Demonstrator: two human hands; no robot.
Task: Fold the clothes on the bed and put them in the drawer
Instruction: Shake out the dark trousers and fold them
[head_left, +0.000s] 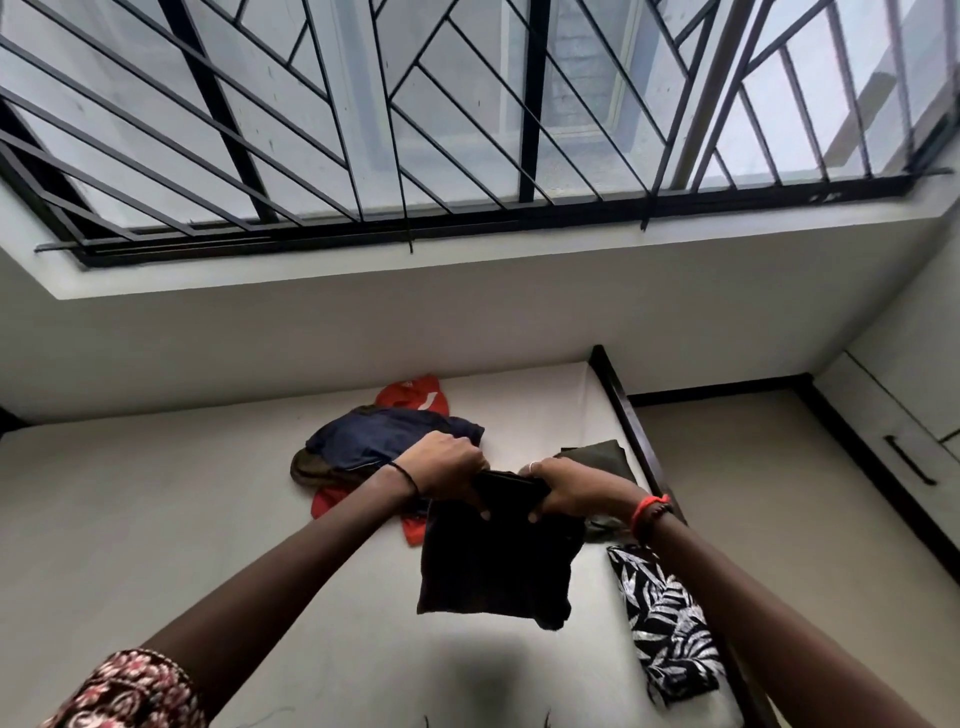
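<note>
A dark, nearly black garment (493, 566) hangs in the air above the white bed (156, 519), doubled over at its top edge. My left hand (447, 465) grips the top left corner and my right hand (566, 488) grips the top right corner, fingers curled round the cloth. Behind my hands lies a pile of loose clothes: a navy piece (384, 436) on top, an orange-red one (413, 392) under it, and an olive-brown edge (306, 467). A folded olive garment (597, 454) sits by the bed's right edge.
A folded black-and-white leaf-print cloth (665, 623) lies along the bed's right side. The dark bed frame (631, 415) borders bare floor. White cabinet fronts with a black handle (909, 460) stand at far right. A barred window (467, 130) fills the wall above.
</note>
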